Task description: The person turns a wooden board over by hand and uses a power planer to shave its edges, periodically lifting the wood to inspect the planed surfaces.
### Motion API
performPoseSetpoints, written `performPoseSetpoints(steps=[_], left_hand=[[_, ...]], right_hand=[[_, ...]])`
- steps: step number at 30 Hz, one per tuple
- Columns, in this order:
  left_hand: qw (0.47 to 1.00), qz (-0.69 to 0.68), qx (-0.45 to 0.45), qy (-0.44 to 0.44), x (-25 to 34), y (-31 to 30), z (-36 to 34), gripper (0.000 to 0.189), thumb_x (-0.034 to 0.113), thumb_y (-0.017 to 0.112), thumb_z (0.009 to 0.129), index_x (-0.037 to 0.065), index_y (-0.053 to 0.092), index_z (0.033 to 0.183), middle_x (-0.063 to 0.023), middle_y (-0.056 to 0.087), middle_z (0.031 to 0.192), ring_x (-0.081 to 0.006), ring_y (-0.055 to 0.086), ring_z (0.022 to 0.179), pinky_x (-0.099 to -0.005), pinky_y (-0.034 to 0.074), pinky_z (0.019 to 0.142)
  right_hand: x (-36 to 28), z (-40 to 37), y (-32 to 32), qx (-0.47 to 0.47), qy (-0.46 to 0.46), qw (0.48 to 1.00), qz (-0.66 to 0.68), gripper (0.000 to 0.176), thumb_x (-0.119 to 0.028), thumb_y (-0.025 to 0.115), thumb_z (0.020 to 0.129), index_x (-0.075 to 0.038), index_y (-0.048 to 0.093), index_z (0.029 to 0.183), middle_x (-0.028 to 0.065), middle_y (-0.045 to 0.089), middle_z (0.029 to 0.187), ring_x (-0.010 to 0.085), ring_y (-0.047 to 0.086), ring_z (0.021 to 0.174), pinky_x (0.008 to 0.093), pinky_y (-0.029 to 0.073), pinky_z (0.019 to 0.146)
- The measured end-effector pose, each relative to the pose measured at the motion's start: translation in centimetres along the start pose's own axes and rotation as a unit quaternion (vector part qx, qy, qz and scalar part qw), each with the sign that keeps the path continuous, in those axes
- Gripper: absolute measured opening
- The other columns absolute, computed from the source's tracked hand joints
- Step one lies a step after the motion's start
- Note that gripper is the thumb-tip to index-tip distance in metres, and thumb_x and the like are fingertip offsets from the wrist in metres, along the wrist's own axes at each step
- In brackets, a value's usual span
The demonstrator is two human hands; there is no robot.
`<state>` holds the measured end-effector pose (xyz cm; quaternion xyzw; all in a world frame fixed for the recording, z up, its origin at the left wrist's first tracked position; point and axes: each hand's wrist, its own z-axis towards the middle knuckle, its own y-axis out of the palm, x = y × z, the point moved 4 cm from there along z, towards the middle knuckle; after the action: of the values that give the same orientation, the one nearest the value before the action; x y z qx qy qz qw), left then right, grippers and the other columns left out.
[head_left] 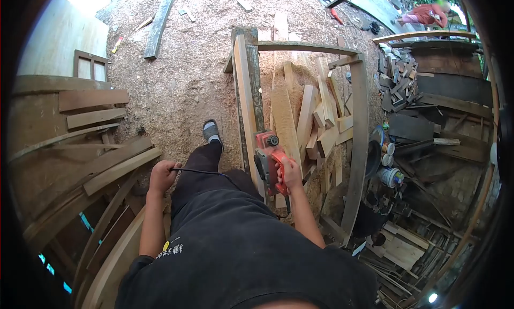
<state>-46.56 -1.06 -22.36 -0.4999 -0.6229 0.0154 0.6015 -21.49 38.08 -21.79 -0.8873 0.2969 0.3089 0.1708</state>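
Note:
My right hand is wrapped round the handle of a red electric planer. The planer rests on a long, pale wooden board that runs away from me along the left beam of a wooden frame. Out to my left, my left hand is closed on a black power cord, which stretches across my legs toward my right side. Where the cord meets the planer is hidden.
Several cut wood pieces lie piled inside the frame. Planks are stacked at left, and wood scraps heap at right near white buckets. Shavings cover the ground. Another person is at the far right.

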Motion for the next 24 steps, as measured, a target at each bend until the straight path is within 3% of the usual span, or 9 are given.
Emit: performPoseSetpoints(steps=[5, 12, 13, 15, 24], left_hand=[[0.992, 0.04, 0.084, 0.087, 2.3, 2.6, -9.0, 0.038, 0.018, 0.076, 0.091, 0.0, 0.051, 0.068, -0.0178, 0.051, 0.066, -0.0394, 0.056, 0.069, -0.0487, 0.045, 0.065], [0.987, 0.066, 0.096, 0.112, 4.7, 7.2, -24.7, 0.04, 0.017, 0.079, 0.089, 0.0, 0.049, 0.068, -0.0172, 0.048, 0.066, -0.0382, 0.054, 0.066, -0.0474, 0.044, 0.063], [0.987, 0.061, 0.092, 0.115, 4.7, 7.8, -26.6, 0.04, 0.016, 0.079, 0.089, 0.0, 0.048, 0.068, -0.0171, 0.047, 0.066, -0.0381, 0.053, 0.066, -0.0473, 0.044, 0.063], [0.989, 0.051, 0.091, 0.107, 5.2, 9.1, -30.4, 0.041, 0.015, 0.079, 0.089, 0.0, 0.047, 0.067, -0.0169, 0.046, 0.065, -0.0377, 0.052, 0.065, -0.0469, 0.043, 0.062], [0.986, 0.054, 0.108, 0.116, 4.8, 12.9, -38.7, 0.042, 0.017, 0.075, 0.093, 0.0, 0.046, 0.068, -0.0169, 0.046, 0.064, -0.0375, 0.051, 0.064, -0.0469, 0.04, 0.06]], right_hand=[[6.3, -6.2, -3.8, 0.002, -0.021, 0.999, 0.025, 0.041, -0.039, 0.054, 0.106, -0.003, 0.063, 0.091, 0.0029, 0.056, 0.064, 0.0119, 0.05, 0.044, 0.0271, 0.041, 0.041], [18.2, -14.7, -9.9, -0.014, -0.038, 0.999, -0.023, 0.043, -0.042, 0.054, 0.107, -0.001, 0.066, 0.096, 0.0074, 0.067, 0.074, 0.0105, 0.055, 0.046, 0.0263, 0.043, 0.041], [20.1, -15.6, -10.8, -0.015, -0.048, 0.998, -0.028, 0.049, -0.048, 0.056, 0.106, -0.001, 0.067, 0.094, 0.0076, 0.069, 0.073, 0.0102, 0.054, 0.045, 0.0268, 0.043, 0.041], [22.7, -17.9, -11.9, -0.013, -0.038, 0.999, -0.03, 0.048, -0.047, 0.054, 0.107, -0.002, 0.066, 0.094, 0.0054, 0.066, 0.071, 0.0102, 0.053, 0.044, 0.0266, 0.042, 0.041], [27.8, -22.5, -12.9, -0.04, -0.037, 0.996, -0.073, 0.046, -0.045, 0.05, 0.108, -0.003, 0.065, 0.095, 0.0037, 0.065, 0.074, 0.0102, 0.054, 0.047, 0.0277, 0.044, 0.043]])
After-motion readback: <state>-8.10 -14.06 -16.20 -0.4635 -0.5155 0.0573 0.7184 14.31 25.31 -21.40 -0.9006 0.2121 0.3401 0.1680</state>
